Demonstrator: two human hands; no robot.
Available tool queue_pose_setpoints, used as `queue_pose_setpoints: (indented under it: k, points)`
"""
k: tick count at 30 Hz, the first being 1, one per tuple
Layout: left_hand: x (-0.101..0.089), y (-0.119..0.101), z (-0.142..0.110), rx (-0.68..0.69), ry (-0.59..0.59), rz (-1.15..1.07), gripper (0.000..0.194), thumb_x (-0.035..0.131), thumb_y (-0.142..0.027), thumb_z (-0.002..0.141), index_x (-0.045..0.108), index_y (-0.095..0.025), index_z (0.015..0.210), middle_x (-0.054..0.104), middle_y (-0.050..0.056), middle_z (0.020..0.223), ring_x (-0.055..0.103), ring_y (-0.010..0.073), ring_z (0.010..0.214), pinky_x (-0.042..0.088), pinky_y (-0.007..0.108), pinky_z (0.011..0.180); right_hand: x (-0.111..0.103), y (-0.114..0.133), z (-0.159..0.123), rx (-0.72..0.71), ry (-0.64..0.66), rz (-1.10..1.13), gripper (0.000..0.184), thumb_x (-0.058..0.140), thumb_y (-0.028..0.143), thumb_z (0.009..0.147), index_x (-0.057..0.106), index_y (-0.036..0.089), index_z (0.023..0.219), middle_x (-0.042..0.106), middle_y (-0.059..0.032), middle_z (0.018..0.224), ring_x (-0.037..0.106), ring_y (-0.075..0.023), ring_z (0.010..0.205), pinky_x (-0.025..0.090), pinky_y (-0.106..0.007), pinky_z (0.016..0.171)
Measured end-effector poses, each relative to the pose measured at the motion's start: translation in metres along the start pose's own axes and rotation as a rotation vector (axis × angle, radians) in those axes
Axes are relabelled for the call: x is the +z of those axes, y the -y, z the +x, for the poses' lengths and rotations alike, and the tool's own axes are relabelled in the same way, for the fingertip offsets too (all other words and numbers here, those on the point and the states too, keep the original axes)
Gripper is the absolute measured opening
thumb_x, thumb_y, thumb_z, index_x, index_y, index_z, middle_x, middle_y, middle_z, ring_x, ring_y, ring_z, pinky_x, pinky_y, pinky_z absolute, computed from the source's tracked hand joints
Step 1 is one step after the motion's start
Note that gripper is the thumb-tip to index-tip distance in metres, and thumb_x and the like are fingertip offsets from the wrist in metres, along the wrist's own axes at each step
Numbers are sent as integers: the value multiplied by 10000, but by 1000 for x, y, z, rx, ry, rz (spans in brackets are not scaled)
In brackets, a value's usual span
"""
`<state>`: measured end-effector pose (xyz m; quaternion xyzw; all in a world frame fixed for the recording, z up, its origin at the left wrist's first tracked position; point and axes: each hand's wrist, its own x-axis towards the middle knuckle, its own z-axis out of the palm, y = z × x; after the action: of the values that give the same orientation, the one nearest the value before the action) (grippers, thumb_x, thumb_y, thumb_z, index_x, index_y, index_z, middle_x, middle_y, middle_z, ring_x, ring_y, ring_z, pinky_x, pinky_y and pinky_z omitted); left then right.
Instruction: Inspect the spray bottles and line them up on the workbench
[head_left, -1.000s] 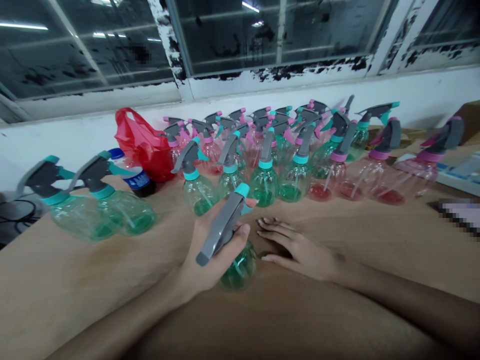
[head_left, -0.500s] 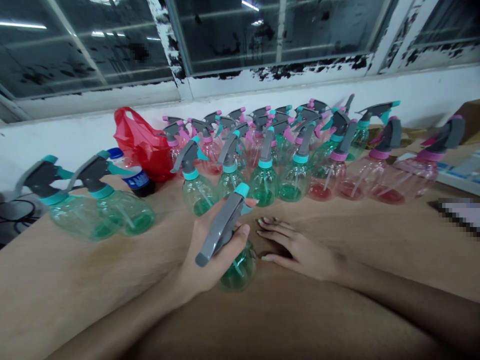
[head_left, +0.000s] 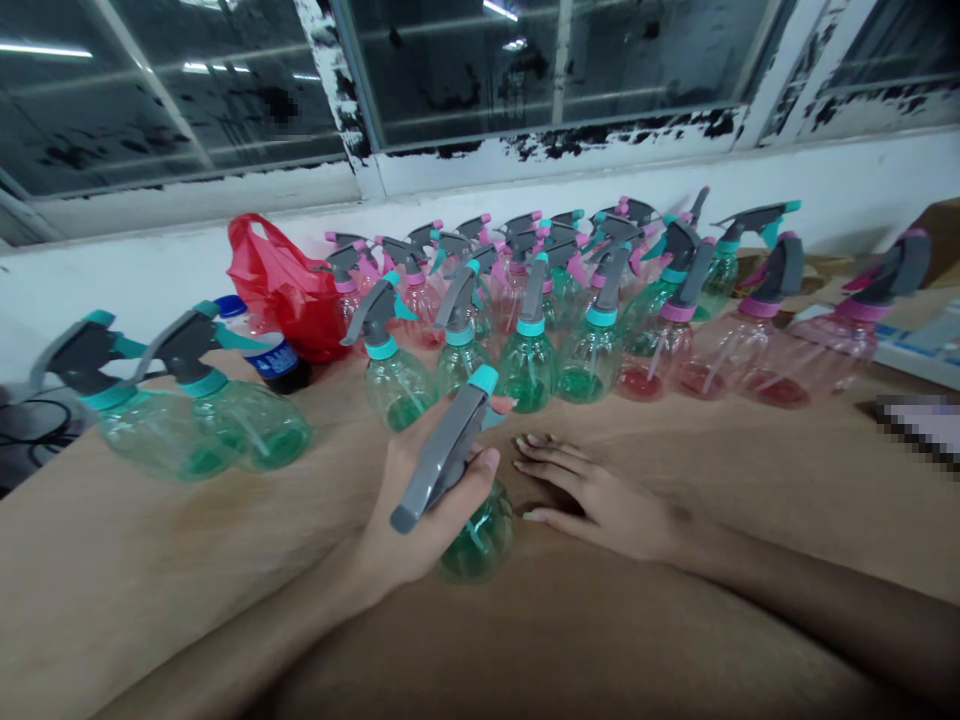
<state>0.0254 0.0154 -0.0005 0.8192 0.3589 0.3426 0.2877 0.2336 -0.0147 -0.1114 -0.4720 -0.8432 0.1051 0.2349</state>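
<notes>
Spray bottle (head_left: 480, 540) of clear green sits on the bench (head_left: 712, 640), the grip of the left hand (head_left: 431, 530) closed round its neck beneath the grey spray head (head_left: 442, 455); the right hand (head_left: 600, 500) lies palm down near it, grip spread. Beyond stand other green and pink bottles (head_left: 529, 375) in rows, with a red plastic bag (head_left: 281, 285) toward the left, near the wall (head_left: 187, 245)
</notes>
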Motion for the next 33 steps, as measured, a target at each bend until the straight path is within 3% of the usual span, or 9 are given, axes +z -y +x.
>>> queue_pose_setpoints:
  k: [10, 15, 20, 24, 33]
  points:
    - [0, 1, 1, 4, -6, -12, 270, 489, -225, 814, 553, -246, 1076, 670, 26, 1025, 637, 171, 769, 533, 327, 760, -1, 1, 0, -12, -18, 12, 569, 481, 491, 877, 414, 200, 1362, 452, -82, 1401, 351, -236, 1324, 331, -454, 1083]
    - [-3, -2, 2, 15, 17, 23, 212, 489, -231, 811, 559, -259, 1008, 679, 19, 928, 649, 191, 798, 539, 324, 729, 0, 0, 0, -15, -26, 30, 565, 486, 493, 873, 420, 210, 1357, 459, -85, 1394, 363, -242, 1317, 329, -473, 1080]
    - [-8, -4, 2, 0, 78, 7, 102, 490, -259, 816, 558, -254, 893, 673, 6, 816, 631, 172, 649, 534, 317, 656, 0, 1, 0, -10, -16, 25, 567, 478, 493, 879, 410, 208, 1364, 457, -84, 1396, 351, -237, 1324, 319, -465, 1088]
    - [-9, -2, 2, 12, 93, -3, 46, 504, -270, 804, 544, -249, 799, 648, 6, 767, 629, 190, 705, 519, 315, 634, -1, 1, 1, -2, 14, -5, 577, 451, 511, 885, 406, 194, 1366, 442, -82, 1408, 345, -227, 1328, 305, -450, 1098]
    - [-1, 0, 1, 4, 29, 6, 241, 487, -231, 822, 547, -257, 1053, 670, 25, 960, 644, 185, 823, 525, 326, 766, -1, 1, 0, -9, -2, 15, 573, 466, 497, 883, 403, 196, 1367, 438, -84, 1411, 344, -235, 1328, 316, -465, 1089]
